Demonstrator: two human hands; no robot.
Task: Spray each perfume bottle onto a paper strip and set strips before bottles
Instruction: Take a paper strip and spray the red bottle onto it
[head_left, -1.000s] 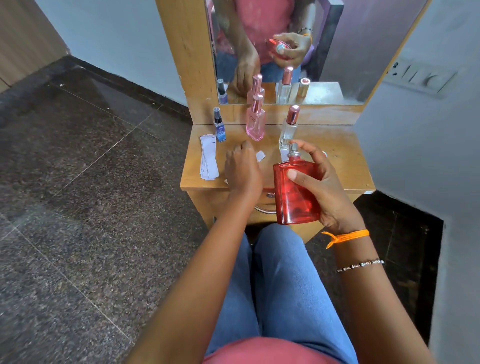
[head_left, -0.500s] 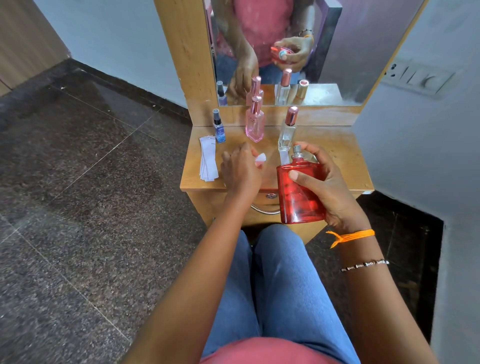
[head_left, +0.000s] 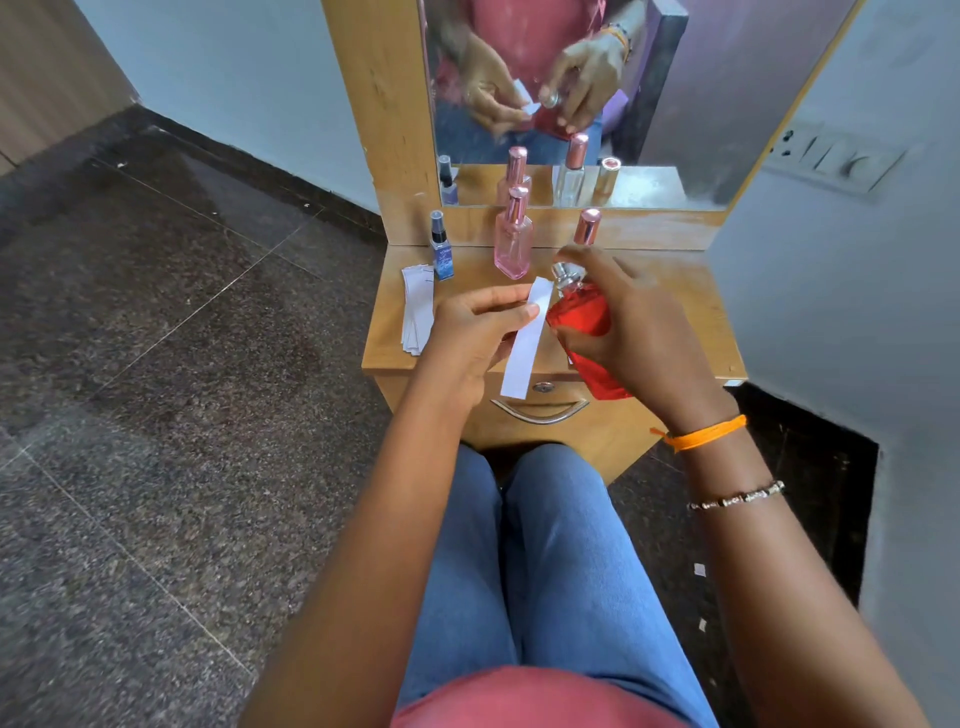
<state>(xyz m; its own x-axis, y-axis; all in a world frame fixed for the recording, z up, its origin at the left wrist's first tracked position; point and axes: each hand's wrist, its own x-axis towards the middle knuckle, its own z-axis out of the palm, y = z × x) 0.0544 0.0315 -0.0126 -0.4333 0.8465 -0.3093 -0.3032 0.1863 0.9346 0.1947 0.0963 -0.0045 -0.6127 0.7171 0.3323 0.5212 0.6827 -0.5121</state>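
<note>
Newly lifted paper strip (head_left: 525, 338) in left hand (head_left: 470, 332), red bottle (head_left: 584, 332) in right hand (head_left: 631, 332).

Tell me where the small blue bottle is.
The small blue bottle stands at the table's back-left, beside the stack of paper strips, left of the pink bottle.

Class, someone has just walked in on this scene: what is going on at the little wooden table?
A seated person holds a red glass perfume bottle in the right hand, its silver nozzle beside a white paper strip pinched in the left hand. A small blue spray bottle, a pink glass bottle and a partly hidden rose-gold-capped bottle stand at the back of the wooden table, with spare strips at its left.
</note>
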